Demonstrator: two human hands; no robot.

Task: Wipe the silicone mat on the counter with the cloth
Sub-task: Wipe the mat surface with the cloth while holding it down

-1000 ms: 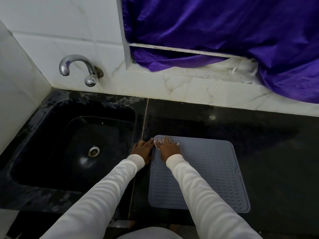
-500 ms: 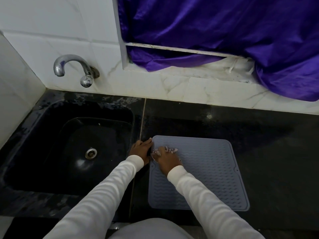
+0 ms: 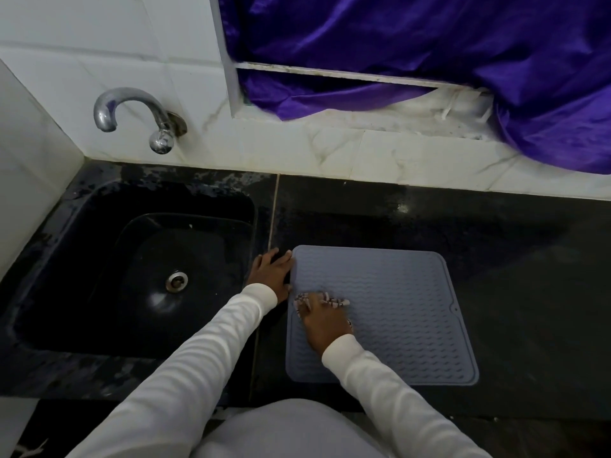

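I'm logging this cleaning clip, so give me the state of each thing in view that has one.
Grey ribbed silicone mat: flat on the black counter.
Patterned cloth: pressed to the mat under the right hand.
Left hand: resting at the mat's left edge.
Chrome tap: no water running.
Black sink: drain open, no dishes.

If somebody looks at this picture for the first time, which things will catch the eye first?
First the shiny purple curtain across the top right, over the white tiles. Then the grey silicone mat on the black counter, where the right hand presses a patterned cloth. The black sink lies left.
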